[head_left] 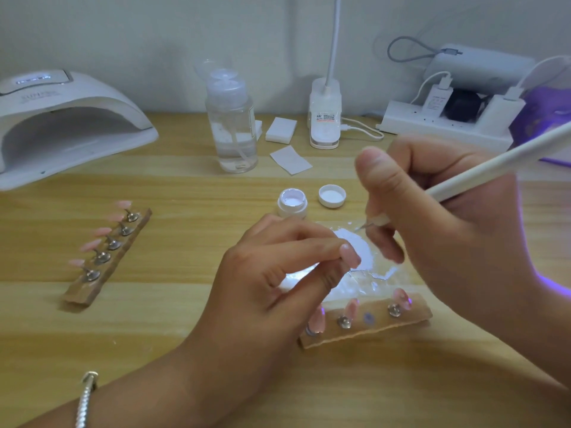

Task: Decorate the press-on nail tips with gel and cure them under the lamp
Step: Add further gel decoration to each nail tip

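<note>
- My left hand [278,267] pinches one pink nail tip [350,254] between thumb and forefinger, above the white palette sheet [358,242].
- My right hand [432,211] is closed in a pen grip on the white brush [494,168]; its fine point is near the tip, and I cannot tell if they touch.
- The gel jar [292,200] stands open, its lid [332,196] beside it.
- The near wooden holder [414,316] carries some tips and one free stand.
- Five tips on the far holder [105,257] look plain, and the curing lamp [61,118] is empty, so I judge most work is left.
</note>
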The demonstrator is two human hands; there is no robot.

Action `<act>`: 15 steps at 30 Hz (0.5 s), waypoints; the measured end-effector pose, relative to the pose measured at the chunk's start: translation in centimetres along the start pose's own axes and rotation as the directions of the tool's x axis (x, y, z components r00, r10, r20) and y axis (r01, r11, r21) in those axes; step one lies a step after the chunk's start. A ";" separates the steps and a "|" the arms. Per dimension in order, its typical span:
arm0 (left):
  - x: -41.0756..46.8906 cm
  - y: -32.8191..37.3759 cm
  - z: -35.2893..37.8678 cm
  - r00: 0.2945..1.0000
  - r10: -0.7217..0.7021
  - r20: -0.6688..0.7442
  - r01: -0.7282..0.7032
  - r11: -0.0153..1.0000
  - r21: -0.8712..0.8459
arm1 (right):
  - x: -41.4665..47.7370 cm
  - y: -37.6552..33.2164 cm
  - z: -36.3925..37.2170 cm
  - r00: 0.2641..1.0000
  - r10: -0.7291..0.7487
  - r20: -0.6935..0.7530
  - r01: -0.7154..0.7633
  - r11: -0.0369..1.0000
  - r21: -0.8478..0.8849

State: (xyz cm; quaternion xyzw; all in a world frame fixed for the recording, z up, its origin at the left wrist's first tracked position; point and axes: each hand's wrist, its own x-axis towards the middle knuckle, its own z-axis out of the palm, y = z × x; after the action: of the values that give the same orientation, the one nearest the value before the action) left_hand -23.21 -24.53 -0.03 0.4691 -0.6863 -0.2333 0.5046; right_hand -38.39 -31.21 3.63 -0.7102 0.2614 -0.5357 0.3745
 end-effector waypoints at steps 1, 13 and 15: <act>0.0 -0.1 0.0 1.000 -0.003 -0.006 0.003 1.000 -0.015 | 0.2 -0.1 -0.1 1.000 -0.013 -0.018 0.013 1.000 0.007; -0.3 -0.1 0.2 0.994 -0.111 -0.013 0.102 0.953 -0.287 | 1.8 2.4 -2.5 0.985 0.142 0.102 -0.122 0.976 -0.182; -0.3 -0.2 0.2 0.990 -0.141 -0.002 0.133 0.938 -0.321 | 1.6 3.6 -2.6 0.965 0.200 0.169 -0.132 0.930 -0.344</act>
State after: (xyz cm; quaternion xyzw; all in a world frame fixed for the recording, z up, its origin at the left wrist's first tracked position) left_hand -23.30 -24.36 -0.41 0.4306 -0.5986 -0.3704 0.5648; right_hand -40.26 -35.17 1.98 -0.7883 0.3676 -0.3763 0.3191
